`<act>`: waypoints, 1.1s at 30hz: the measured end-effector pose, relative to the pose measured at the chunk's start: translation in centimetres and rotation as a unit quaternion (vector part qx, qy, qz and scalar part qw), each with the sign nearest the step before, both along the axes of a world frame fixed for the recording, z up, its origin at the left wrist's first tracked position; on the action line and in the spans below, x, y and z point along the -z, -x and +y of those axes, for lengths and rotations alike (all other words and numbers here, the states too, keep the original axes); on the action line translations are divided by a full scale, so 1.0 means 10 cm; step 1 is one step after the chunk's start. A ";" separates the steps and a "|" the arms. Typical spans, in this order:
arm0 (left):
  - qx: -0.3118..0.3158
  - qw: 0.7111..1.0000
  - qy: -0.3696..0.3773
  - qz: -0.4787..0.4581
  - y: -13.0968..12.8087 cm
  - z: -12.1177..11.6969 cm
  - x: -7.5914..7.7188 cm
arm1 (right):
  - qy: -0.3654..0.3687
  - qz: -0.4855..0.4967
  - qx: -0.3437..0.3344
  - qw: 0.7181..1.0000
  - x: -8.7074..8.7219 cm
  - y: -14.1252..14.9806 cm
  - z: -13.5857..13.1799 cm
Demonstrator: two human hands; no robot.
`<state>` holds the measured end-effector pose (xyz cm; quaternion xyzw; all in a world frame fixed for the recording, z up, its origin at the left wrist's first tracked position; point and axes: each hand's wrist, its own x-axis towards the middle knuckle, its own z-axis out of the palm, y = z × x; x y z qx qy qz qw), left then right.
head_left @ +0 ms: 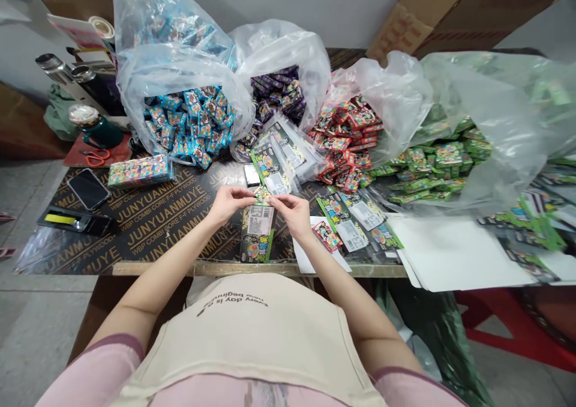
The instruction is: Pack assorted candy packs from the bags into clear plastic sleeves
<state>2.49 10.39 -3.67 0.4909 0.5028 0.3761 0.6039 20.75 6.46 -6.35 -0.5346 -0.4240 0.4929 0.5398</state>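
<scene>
My left hand (230,205) and my right hand (293,212) meet at the front middle of the table. Fingertips of both pinch a small green printed packet (261,195) from either side. Right below it lies a flat printed pouch (257,242) with a white label panel; whether the packet touches it I cannot tell. Beyond my hands is a fanned stack of similar clear-and-printed pouches (288,155). By my right forearm, a red packet (326,235) rests on a white sheet, beside more green-edged pouches (360,221).
Plastic bags along the back hold blue packets (193,122), purple packets (281,92), red packets (348,134) and green packets (443,161). On the left lie a phone (89,189), a black-and-yellow tool (74,221), scissors (96,156) and a wrapped row of packets (141,171). White sheets (459,254) overhang the front edge.
</scene>
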 end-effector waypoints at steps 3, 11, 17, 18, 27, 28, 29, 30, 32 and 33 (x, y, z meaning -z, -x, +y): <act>0.043 0.997 -0.044 0.049 0.00 0.02 -0.07 | 0.000 -0.013 -0.030 0.999 -0.04 -0.03 0.04; 0.088 0.967 -0.203 0.130 0.08 -0.07 -0.15 | -0.045 -0.047 -0.031 0.997 -0.08 -0.05 -0.12; 0.107 0.988 -0.071 0.084 0.08 0.04 -0.12 | -0.022 -0.015 -0.034 0.999 -0.05 -0.08 -0.09; 0.107 0.987 -0.080 0.091 0.07 0.03 -0.13 | -0.023 -0.012 -0.038 0.999 -0.05 -0.08 -0.08; 0.137 0.978 -0.118 0.103 0.09 -0.01 -0.20 | -0.013 0.000 -0.085 0.996 -0.14 -0.16 -0.07; 0.137 0.979 -0.113 0.104 0.09 0.00 -0.20 | -0.010 -0.004 -0.087 0.996 -0.14 -0.16 -0.07; 0.136 0.978 -0.118 0.109 0.09 0.01 -0.20 | -0.010 -0.009 -0.088 0.996 -0.15 -0.17 -0.06; 0.136 0.975 -0.130 0.118 0.08 0.01 -0.19 | -0.011 -0.014 -0.088 0.996 -0.14 -0.17 -0.05; 0.141 0.966 -0.167 0.139 0.08 -0.01 -0.19 | -0.019 -0.029 -0.087 0.996 -0.13 -0.18 -0.05; 0.144 0.959 -0.192 0.151 0.09 -0.03 -0.19 | -0.025 -0.042 -0.087 0.995 -0.13 -0.19 -0.06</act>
